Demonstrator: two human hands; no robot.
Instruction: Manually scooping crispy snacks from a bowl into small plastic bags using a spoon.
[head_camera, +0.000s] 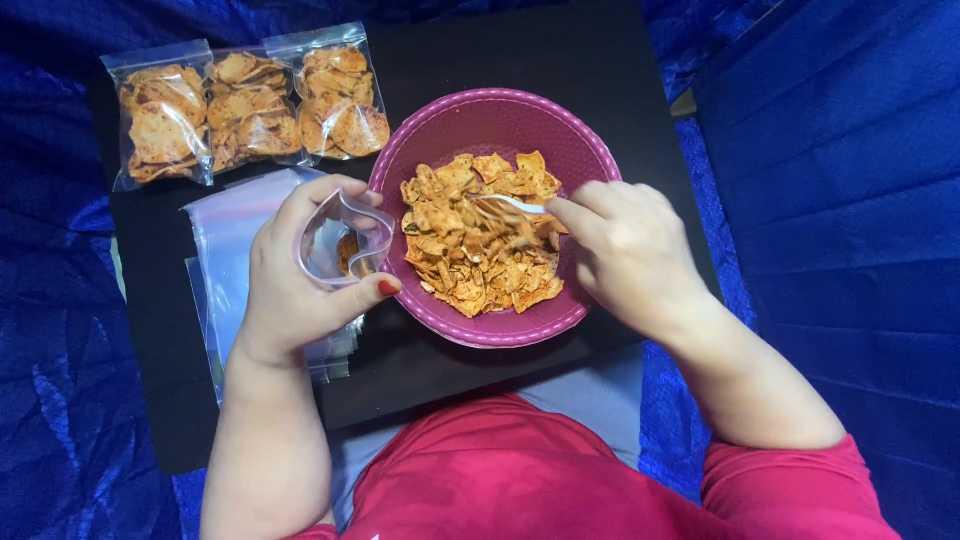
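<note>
A magenta bowl (500, 115) sits at the centre of the black table, heaped with orange-brown chips (480, 250). My left hand (290, 270) holds a small clear plastic bag (340, 240) open at the bowl's left rim; a few chips lie inside it. My right hand (630, 250) rests over the bowl's right side and grips a clear plastic spoon (510, 205), its blurred tip down among the chips.
Three sealed bags of chips (240, 110) lie in a row at the table's far left. A stack of flat clear bags (225, 250) lies under my left hand. Blue cloth (840, 200) surrounds the black table (520, 50).
</note>
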